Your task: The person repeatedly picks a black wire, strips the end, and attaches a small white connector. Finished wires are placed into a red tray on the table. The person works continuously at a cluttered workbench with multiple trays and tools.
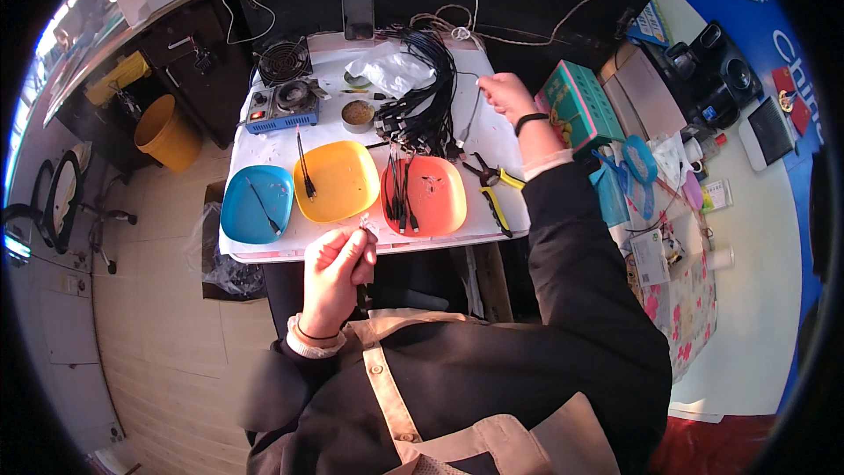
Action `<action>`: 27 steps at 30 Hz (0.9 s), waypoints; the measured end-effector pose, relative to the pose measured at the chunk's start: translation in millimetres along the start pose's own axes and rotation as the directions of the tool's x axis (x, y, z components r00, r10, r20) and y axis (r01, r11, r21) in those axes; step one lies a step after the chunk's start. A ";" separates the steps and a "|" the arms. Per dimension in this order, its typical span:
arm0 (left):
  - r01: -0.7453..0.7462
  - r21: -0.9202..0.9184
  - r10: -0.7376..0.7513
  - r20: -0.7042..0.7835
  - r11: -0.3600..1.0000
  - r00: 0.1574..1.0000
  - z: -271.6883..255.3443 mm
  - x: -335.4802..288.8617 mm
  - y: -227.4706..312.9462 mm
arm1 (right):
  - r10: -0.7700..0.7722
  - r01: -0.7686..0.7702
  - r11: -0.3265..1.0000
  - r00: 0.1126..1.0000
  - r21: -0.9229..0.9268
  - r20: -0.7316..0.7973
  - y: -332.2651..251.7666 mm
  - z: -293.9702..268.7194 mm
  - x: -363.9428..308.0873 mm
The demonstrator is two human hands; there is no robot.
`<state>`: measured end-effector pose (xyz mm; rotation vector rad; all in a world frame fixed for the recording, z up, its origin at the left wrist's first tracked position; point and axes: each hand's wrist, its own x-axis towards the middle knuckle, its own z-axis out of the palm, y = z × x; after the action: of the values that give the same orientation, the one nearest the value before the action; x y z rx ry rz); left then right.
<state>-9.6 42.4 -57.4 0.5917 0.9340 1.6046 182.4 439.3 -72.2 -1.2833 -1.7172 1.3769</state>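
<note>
My left hand (332, 266) is closed near the table's front edge, thumb against fingers, on a dark cable-like piece (363, 297) with a pale tip; most of it is hidden. At the back right, my right hand (512, 98) pinches the end of a thin cable (476, 112) that hangs toward a plug by the pile. Beside it lies a large bundle of black cables (431, 79) with plugs at its near end. Several short cables (400, 198) rest across the coral tray (444, 202). One lies in the yellow tray (338, 158), another in the blue tray (236, 202).
Wire strippers (492, 189) with yellow handles lie right of the coral tray. Behind the trays stand a blue soldering device (283, 110), a round tin (358, 116), a small fan (284, 62) and a phone (358, 9). A green and pink box (580, 105) flanks my right arm.
</note>
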 end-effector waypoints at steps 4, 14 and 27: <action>-0.033 -0.060 0.040 0.119 0.998 0.992 8.9 8.2 9.7 | -0.093 0.072 0.988 0.983 0.133 0.157 -59.6 -11.7 -90.1; -0.092 -0.216 0.119 0.118 0.972 0.986 45.1 54.1 55.6 | -0.639 0.743 0.590 0.668 -0.315 0.380 -46.6 126.2 -321.7; -0.557 0.052 0.541 0.174 0.829 0.823 14.6 -51.3 46.0 | -0.514 0.197 0.782 0.740 0.591 0.433 -50.5 144.8 -265.3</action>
<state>-11.7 -5.8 -6.1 1.1198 0.7674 1.9936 136.4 138.6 -34.9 -0.1867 -1.6587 1.9105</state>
